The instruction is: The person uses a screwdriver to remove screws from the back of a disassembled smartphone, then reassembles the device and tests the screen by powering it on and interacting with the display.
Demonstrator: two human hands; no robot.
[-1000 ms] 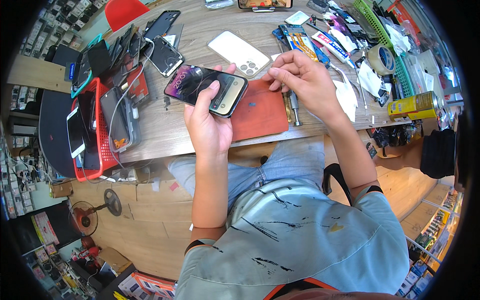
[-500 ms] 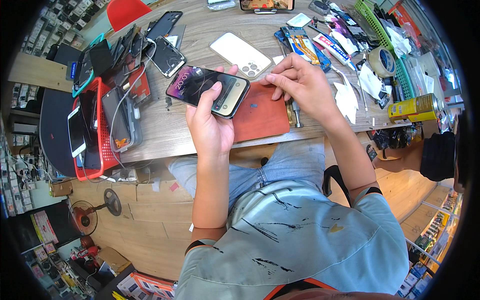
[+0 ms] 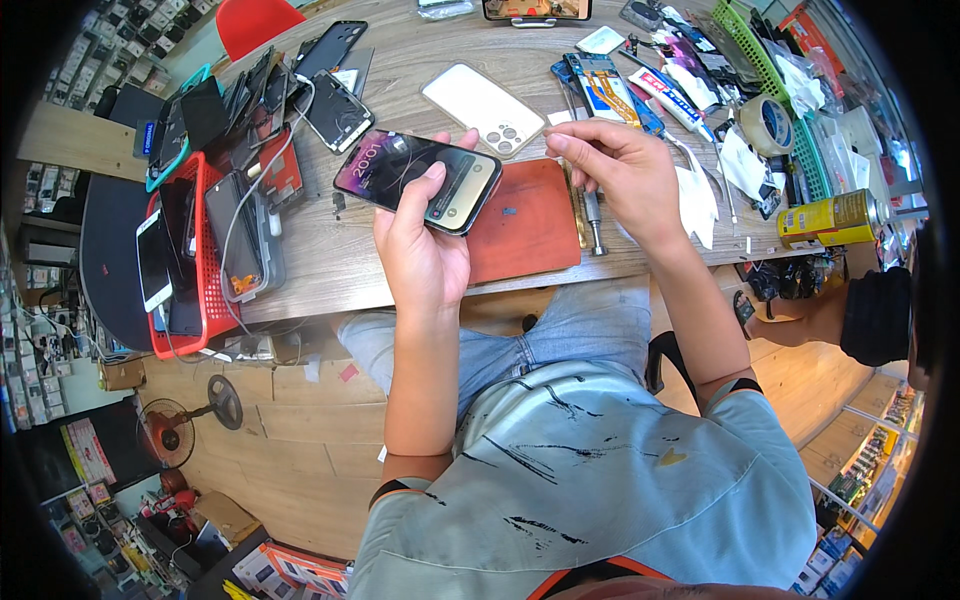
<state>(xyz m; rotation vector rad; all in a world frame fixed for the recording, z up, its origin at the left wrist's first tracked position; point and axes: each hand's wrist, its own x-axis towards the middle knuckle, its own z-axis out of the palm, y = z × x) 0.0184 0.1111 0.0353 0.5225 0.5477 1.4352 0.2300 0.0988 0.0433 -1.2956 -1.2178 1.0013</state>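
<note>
My left hand (image 3: 428, 248) grips a smartphone (image 3: 385, 168) from below, thumb resting across its lit screen. The phone is tilted above the left part of a reddish-orange mat (image 3: 525, 230). To its right, my right hand (image 3: 637, 182) hovers over the mat's far right corner, thumb and forefinger drawn together; whether something small sits between them is hidden. Just beyond both hands lies a pale phone case (image 3: 480, 100) with a camera cutout. A screwdriver-like metal tool (image 3: 594, 222) lies along the mat's right edge, partly under my right hand.
Red basket (image 3: 208, 255) with phones and a plastic box stands at left, beside stacked screens (image 3: 335, 110). An opened phone (image 3: 603, 85), glue tube (image 3: 670, 97), tape roll (image 3: 765, 125) and yellow can (image 3: 828, 217) crowd the right. Another person's leg (image 3: 800, 325) shows beyond.
My right hand has shifted slightly right, away from the phone, and its fingers have drawn closer together. The left hand and phone have hardly moved.
</note>
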